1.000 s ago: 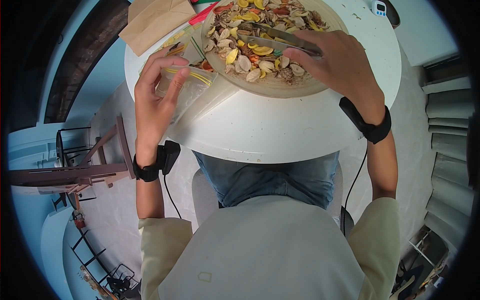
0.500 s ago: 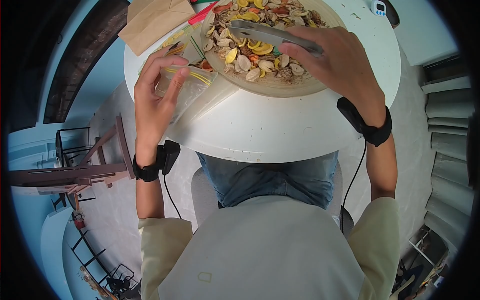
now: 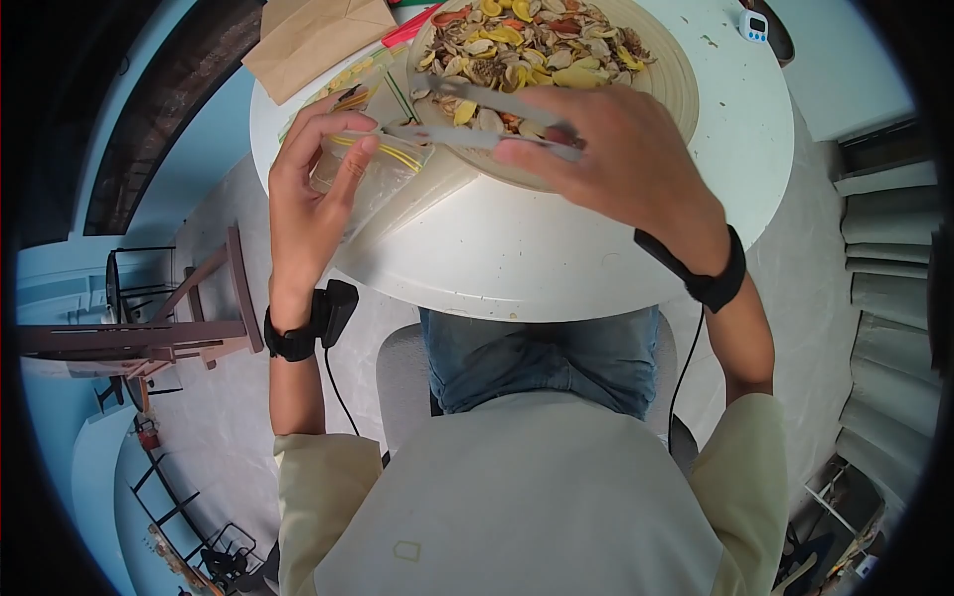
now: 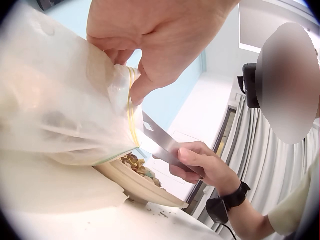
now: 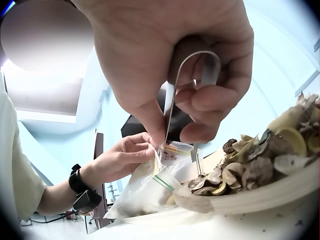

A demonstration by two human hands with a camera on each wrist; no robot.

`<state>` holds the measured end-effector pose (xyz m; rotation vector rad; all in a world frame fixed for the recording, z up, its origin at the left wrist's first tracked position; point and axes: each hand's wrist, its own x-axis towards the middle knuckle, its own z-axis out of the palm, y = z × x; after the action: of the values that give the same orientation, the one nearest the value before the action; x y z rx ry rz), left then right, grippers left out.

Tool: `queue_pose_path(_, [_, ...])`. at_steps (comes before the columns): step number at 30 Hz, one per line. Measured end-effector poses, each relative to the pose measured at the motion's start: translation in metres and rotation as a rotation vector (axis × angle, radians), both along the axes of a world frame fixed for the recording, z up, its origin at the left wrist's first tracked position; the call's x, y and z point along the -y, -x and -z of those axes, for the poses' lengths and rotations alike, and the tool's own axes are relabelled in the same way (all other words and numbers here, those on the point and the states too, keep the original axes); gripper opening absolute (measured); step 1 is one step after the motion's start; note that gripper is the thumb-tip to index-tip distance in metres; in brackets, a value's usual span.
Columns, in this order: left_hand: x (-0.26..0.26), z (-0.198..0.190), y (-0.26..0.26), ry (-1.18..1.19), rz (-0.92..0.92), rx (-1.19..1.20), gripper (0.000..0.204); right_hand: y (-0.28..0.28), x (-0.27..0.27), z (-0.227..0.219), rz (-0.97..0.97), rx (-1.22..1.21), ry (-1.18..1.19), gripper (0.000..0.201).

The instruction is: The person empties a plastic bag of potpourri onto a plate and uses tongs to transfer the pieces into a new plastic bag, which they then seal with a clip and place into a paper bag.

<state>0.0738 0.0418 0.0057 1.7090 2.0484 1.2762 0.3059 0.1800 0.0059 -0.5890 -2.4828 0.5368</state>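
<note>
My left hand point(image 3: 310, 194) grips a clear zip bag point(image 3: 383, 189) by its yellow-striped mouth, thumb on the near side and fingers curled over the far side. Metal tongs point(image 3: 487, 139) are held in my right hand point(image 3: 641, 164), thumb along one arm and fingers round the other. Their two arms are spread, with the blurred tips by the bag's mouth. In the right wrist view the bent end of the tongs point(image 5: 200, 55) sits in the palm. A round wooden plate point(image 3: 684, 109) bears a heap of dried petals, pods and yellow peel-like pieces point(image 3: 556, 50).
A brown paper bag point(image 3: 318, 45) lies at the back left, beside a red strip point(image 3: 407, 30). A small white timer point(image 3: 753, 27) stands at the table's far right. Crumbs dot the white table point(image 3: 497, 258). A dark wooden chair frame point(image 3: 238, 288) is at left.
My right hand has carried the tongs left and nearer, from over the heap to the bag's mouth, and their arms have spread. The left hand holds the bag in place.
</note>
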Motion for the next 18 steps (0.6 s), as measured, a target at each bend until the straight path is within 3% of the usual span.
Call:
queue_pose_path(5, [0.002, 0.000, -0.002, -0.013, 0.002, -0.018, 0.015, -0.022, -0.010, -0.004, 0.184, 0.071, 0.032, 0.044])
queue_pose_path(7, [0.001, -0.001, -0.003, -0.016, 0.005, -0.017, 0.014, -0.027, -0.013, 0.000, 0.278, 0.119, -0.067, 0.049])
queue_pose_path(18, [0.003, 0.001, -0.005, -0.020, 0.006, -0.010, 0.013, -0.032, -0.024, 0.019, 0.234, 0.029, -0.163, 0.045])
